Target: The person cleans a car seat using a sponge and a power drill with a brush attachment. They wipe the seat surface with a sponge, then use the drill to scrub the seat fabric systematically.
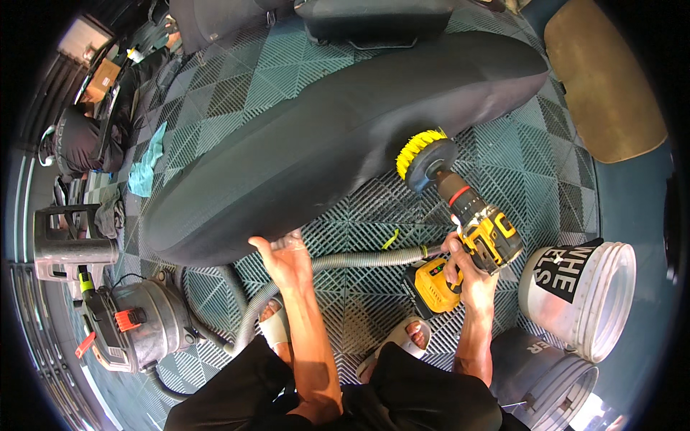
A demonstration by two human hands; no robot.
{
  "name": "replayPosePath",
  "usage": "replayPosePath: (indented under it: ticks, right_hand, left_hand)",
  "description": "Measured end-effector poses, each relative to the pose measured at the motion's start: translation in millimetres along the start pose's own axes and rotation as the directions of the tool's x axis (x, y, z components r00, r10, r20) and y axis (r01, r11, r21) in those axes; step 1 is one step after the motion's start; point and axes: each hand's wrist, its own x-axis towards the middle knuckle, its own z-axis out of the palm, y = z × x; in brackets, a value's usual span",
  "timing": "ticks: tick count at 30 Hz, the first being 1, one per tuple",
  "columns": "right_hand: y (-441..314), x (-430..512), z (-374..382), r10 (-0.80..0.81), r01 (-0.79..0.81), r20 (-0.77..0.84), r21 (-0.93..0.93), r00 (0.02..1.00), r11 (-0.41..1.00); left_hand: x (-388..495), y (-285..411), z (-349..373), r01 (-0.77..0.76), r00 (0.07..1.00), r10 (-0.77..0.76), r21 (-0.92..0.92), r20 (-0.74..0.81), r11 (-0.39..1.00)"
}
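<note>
A long black car bench-seat cushion (pixel 323 134) lies slantwise on the tiled floor before me. My left hand (pixel 288 261) is palm up at its near lower edge, thumb spread. The fingertips are partly hidden there, so a grip cannot be made out. My right hand (pixel 469 269) is closed around the handle of a yellow-and-black cordless drill (pixel 488 237) with a yellow battery (pixel 434 285). In its chuck sits a round brush (pixel 423 159) with yellow bristles. The brush is close to the cushion's near side; whether it touches is unclear.
A wet/dry vacuum (pixel 145 320) stands at left, its ribbed hose (pixel 372 258) crossing the floor. A white bucket (pixel 560 296) and a dark bucket (pixel 533 366) lie at right. Further out are a brown panel (pixel 604 81), another seat part (pixel 377 24), a teal cloth (pixel 146 167) and a crouching person (pixel 83 137).
</note>
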Motion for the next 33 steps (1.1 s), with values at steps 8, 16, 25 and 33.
replayPosePath:
  ticks: [8,16,25,33]
  right_hand:
    - [1,-11,2,-0.034,0.032,-0.031,-0.064,0.999,0.997]
    - [-5,-9,-18,-0.018,0.019,-0.017,0.071,1.0,0.997]
    - [5,-12,-5,0.037,-0.037,-0.045,0.004,0.998,0.999]
    - [-29,16,-17,0.07,-0.074,-0.036,-0.114,0.997,0.991]
  left_hand:
    - [-27,2,3,0.201,0.95,-0.146,-0.183,0.275,0.962]
    - [-16,27,-34,0.331,0.905,-0.287,-0.099,0.313,0.938]
    - [-45,-4,38,0.442,0.871,-0.392,-0.123,0.296,0.889]
    - [-53,-48,77,0.329,0.929,-0.32,-0.015,0.184,0.944]
